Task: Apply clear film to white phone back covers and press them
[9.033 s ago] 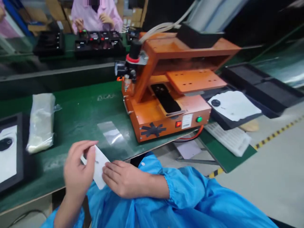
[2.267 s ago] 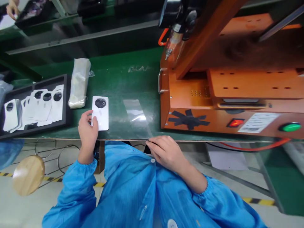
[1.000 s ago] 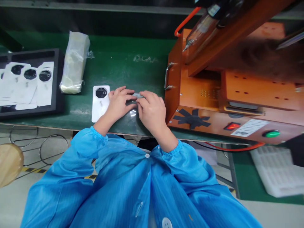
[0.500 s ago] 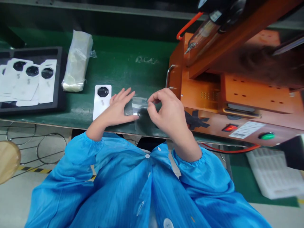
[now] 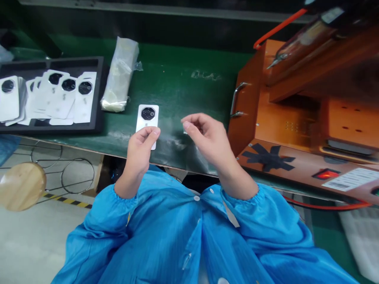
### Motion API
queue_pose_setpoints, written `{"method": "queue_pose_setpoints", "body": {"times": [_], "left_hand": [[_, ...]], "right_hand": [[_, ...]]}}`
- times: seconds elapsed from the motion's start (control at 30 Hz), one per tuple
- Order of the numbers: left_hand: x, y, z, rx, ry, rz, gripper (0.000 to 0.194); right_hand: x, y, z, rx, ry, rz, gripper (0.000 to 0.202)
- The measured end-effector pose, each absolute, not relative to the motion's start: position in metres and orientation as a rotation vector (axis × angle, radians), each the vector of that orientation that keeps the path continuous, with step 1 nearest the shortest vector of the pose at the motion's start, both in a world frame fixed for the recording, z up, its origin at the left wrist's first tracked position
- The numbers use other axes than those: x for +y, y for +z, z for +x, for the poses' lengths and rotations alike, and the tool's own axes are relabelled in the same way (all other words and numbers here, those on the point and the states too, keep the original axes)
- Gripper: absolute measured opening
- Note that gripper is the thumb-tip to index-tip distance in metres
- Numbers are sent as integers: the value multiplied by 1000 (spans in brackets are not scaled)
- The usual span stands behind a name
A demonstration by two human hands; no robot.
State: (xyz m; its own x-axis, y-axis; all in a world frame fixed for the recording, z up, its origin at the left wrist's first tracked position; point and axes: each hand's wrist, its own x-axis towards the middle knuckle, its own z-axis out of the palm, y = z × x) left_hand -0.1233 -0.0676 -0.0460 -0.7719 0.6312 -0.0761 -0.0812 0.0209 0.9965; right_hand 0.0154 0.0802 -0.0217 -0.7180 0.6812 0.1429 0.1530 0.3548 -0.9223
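A white phone back panel (image 5: 147, 120) with a dark camera area lies on the green mat. My left hand (image 5: 140, 150) is closed over its lower part, thumb and fingers together at its right edge. To the right, my right hand (image 5: 207, 134) is raised over the mat with thumb and index finger pinched. Something small and clear seems to show below those fingertips, too faint to make out fully.
At the left a black tray (image 5: 99, 94) holds several white panels (image 5: 84, 98). A plastic-wrapped bundle (image 5: 120, 75) lies beside it. An orange machine (image 5: 251, 86) with a handle stands at the right. A wooden stool (image 5: 23, 185) is at lower left.
My left hand has closed and gone from lying spread beside the clear film to the panel's lower part. The film no longer lies between my hands. The view has shifted left.
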Motion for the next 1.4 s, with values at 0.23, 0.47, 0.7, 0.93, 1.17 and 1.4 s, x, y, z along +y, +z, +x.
{"method": "queue_pose_setpoints", "body": {"times": [0.23, 0.47, 0.7, 0.93, 1.17, 1.4], "left_hand": [[-76, -52, -128, 1734, 1894, 438, 40], [-117, -68, -155, 2563, 1167, 1411, 51], [-139, -93, -115, 2680, 830, 1649, 54], [-140, -98, -112, 2668, 902, 1614, 54], [-138, -98, -111, 2686, 922, 1624, 52], [-138, -98, -112, 2680, 931, 1612, 53]], "right_hand": [[64, -17, -12, -2069, 1677, -763, 42], [88, -20, -51, -2099, 1578, -855, 21], [92, -38, -87, -2323, 1646, -888, 15], [96, -48, -101, -2544, 1596, -902, 23], [101, -45, -106, -2627, 1564, -902, 23], [98, -41, -107, -2689, 1454, -962, 26]]}}
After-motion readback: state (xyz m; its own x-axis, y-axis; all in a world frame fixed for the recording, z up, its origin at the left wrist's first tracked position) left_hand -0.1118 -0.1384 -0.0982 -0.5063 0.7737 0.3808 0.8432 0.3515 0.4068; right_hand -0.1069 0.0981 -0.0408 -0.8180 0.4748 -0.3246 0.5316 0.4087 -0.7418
